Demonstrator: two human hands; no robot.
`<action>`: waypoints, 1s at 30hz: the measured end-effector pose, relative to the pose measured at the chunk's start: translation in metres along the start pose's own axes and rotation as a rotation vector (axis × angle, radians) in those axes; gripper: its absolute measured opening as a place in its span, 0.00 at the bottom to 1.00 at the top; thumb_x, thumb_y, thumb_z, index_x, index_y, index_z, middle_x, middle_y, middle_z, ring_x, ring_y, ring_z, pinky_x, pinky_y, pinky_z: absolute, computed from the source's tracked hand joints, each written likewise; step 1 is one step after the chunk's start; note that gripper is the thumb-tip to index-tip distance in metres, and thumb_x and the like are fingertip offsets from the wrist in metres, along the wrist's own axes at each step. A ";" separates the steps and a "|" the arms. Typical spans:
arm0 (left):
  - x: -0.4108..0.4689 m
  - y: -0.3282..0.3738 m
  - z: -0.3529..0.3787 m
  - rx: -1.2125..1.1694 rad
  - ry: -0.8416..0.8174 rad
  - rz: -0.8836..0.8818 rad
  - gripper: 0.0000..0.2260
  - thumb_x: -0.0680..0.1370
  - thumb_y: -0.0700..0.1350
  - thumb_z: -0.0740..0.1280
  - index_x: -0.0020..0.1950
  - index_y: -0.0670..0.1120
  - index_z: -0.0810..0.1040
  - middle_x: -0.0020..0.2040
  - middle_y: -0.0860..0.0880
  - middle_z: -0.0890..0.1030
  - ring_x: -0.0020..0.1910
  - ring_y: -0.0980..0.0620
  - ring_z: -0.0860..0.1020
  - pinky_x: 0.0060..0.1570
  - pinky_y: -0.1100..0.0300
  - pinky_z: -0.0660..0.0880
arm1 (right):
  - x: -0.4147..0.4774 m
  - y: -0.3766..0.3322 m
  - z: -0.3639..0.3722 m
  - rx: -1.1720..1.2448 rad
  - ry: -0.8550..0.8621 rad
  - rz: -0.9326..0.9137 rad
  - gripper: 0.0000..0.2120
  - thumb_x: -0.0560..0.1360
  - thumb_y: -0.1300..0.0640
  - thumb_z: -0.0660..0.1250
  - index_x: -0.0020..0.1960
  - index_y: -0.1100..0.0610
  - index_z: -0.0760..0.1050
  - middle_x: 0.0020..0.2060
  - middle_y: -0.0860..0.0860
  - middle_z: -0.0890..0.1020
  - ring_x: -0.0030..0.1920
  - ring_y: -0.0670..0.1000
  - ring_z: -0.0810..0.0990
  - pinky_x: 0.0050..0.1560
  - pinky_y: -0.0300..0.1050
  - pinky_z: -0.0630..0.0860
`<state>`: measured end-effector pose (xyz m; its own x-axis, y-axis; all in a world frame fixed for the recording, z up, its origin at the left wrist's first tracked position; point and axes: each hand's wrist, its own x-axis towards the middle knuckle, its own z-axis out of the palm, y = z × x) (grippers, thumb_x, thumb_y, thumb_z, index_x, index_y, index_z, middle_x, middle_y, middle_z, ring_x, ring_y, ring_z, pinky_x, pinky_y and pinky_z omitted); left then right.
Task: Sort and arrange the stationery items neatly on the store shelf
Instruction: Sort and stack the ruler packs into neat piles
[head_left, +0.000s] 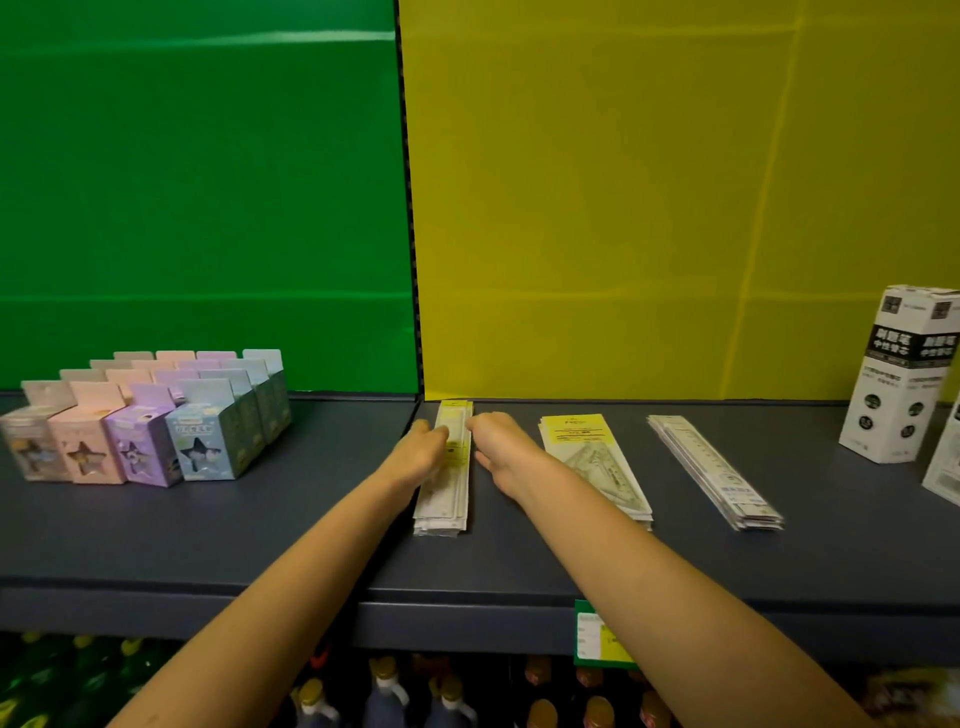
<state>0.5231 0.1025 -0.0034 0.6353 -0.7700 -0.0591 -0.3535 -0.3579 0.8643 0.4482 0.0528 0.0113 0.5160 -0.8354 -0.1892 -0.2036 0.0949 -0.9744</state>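
1. Step in hand, as I read it: squaring up the narrow ruler stack (451, 467) at the left end of the yellow-backed bay, lying flat on the dark shelf (322, 525) and running front to back.
2. Left hand (422, 448) sits against the stack's left long edge, fingers curled toward it. Right hand (497, 444) is on the right long edge, fingertips at the stack's upper part. Both are loosely curled, neither lifting anything; they bracket the stack from both sides. I can't tell whether they are pressing it or only touching.
3. The stack's near end looks slightly fanned, layers not flush.
4. Other items, untouched: set-square packs (592, 457) just to the right, angled; a second ruler stack (717, 470) further right, angled more; white pen boxes (896, 374) upright at the far right; pastel star boxes (145, 431) in neat rows in the green bay, well apart.
5. Next move calls for: squeeze the long edges flush, then tap the near end so the layers line up and sit parallel to the shelf edge.
6. After that, probably the same for the two angled piles. Watch for slippery sleeves sliding when pushed from one side.
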 end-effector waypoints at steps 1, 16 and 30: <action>0.000 0.000 0.001 0.008 -0.006 0.005 0.18 0.80 0.44 0.52 0.67 0.38 0.63 0.68 0.38 0.68 0.60 0.45 0.70 0.50 0.58 0.62 | 0.000 0.000 0.002 0.003 0.002 0.002 0.18 0.79 0.62 0.53 0.68 0.63 0.64 0.66 0.60 0.71 0.67 0.57 0.69 0.69 0.52 0.66; -0.026 -0.017 -0.010 -0.500 -0.181 -0.021 0.10 0.81 0.45 0.54 0.57 0.46 0.71 0.60 0.42 0.75 0.57 0.45 0.75 0.56 0.52 0.72 | -0.026 0.019 0.008 0.393 -0.120 0.050 0.19 0.81 0.54 0.51 0.68 0.59 0.68 0.55 0.56 0.79 0.40 0.48 0.78 0.37 0.41 0.75; -0.044 -0.019 -0.008 -0.313 -0.140 0.132 0.23 0.80 0.48 0.55 0.74 0.46 0.57 0.74 0.46 0.63 0.71 0.48 0.65 0.70 0.53 0.62 | -0.054 0.024 0.014 0.282 -0.113 -0.083 0.22 0.78 0.59 0.56 0.72 0.58 0.60 0.66 0.56 0.72 0.65 0.55 0.72 0.61 0.48 0.71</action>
<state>0.5079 0.1476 -0.0133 0.4905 -0.8713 0.0146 -0.1858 -0.0881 0.9786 0.4275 0.1076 -0.0033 0.6136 -0.7826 -0.1047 0.0732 0.1884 -0.9794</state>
